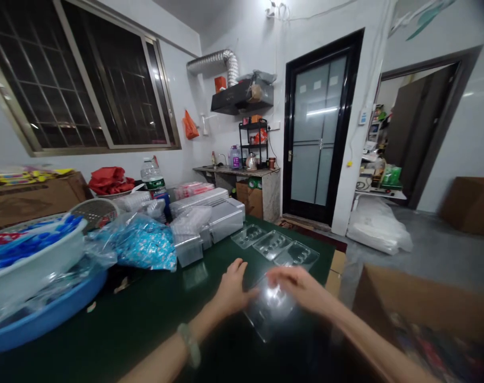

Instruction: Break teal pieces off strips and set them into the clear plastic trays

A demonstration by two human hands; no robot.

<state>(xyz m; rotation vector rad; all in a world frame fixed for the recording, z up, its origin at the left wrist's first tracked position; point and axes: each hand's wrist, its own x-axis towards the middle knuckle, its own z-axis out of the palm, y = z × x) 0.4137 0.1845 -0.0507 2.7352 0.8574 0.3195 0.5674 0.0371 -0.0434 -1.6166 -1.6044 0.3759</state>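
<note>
Reaching in from below with the left hand [231,290], arm slanted up to the right, a pale green bead bracelet [189,346] round the wrist. Fingers half curled, thumb pressed to the left edge of a thin see-through plastic tray with dents [271,311], gripping it. Coming in from the right with the right hand [297,286], palm down, fingers bent over the top of the tray; too blurry to tell how tight. Shiny and bendy, held between both hands, low over the smooth dark green table [146,319], near its right edge. Just behind, three more clear dented trays [273,244] lying flat in a row. Far left, a round blue plastic tub [46,316]. On the right, a brown cardboard box [417,303].
</note>
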